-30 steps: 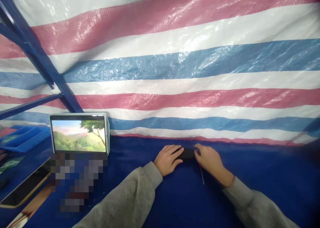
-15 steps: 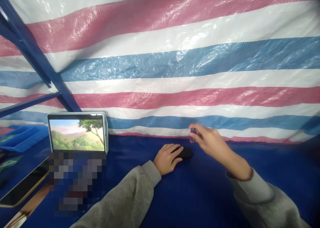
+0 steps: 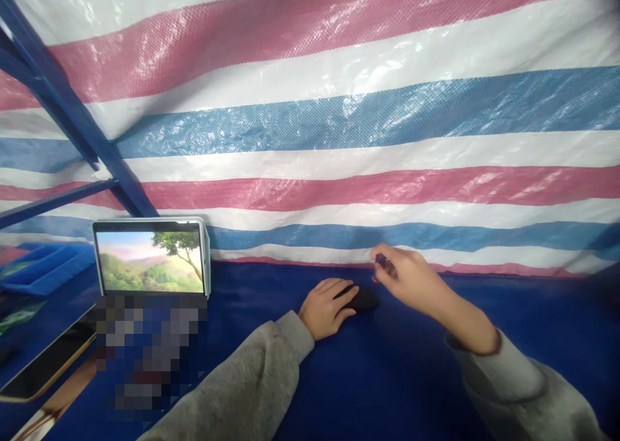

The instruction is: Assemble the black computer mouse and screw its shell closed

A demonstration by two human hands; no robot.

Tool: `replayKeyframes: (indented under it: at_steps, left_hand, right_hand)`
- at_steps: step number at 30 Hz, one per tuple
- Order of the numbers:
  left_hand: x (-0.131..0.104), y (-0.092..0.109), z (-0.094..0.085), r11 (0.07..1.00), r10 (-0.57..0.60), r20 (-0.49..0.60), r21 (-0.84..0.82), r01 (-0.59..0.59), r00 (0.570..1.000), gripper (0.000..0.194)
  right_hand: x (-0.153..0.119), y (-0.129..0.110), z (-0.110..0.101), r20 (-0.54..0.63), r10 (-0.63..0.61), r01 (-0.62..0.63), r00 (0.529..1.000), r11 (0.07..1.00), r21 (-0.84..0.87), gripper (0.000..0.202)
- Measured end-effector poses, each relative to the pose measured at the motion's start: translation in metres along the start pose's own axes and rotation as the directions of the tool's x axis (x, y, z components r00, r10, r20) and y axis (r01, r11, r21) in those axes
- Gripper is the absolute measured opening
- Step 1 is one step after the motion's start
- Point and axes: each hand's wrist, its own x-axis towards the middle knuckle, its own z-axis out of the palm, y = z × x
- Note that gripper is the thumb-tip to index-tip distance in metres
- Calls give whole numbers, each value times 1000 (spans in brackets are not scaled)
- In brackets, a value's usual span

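My left hand (image 3: 325, 308) lies on a black computer mouse (image 3: 364, 298) on the blue tabletop, with the fingers over its left end and the thumb along its near side. Above and to the right of the mouse, my right hand (image 3: 404, 274) pinches a small, clear purplish thing (image 3: 381, 260) with a red lower end between thumb and fingers. It looks like a short screwdriver, but my fingers cover much of it, and I cannot make out its kind for certain. It stays above the table, apart from the mouse.
A tablet (image 3: 150, 260) showing a landscape stands upright at left, with a pixelated patch before it. Nearby lie a phone (image 3: 53, 357) and a blue compartment tray (image 3: 48, 273). Blue metal bars (image 3: 72, 112) and a striped plastic sheet (image 3: 339, 124) close off the back.
My right hand has shifted slightly right and down, and the small thing in it has turned and is more covered by the fingers. My left hand stays on the mouse.
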Motion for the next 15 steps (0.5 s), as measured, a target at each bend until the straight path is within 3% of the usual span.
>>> replayKeyframes:
  at_steps: [4,10,15]
  left_hand:
    - [0,0,0,1000,11,8,16,-11,1000,42]
    - [-1,1,2,999,22,10,47,-22,1000,42]
    - [-1,3,-1,996,49,18,69,-50,999,41]
  right_hand:
    - [1,-6,6,11,58,-57,998,994,-97,19]
    - [-2,-9,12,-22,-53,51,998,995,-85,30]
    - [-4,-10,10,-20,46,-49,999,980,-191,30]
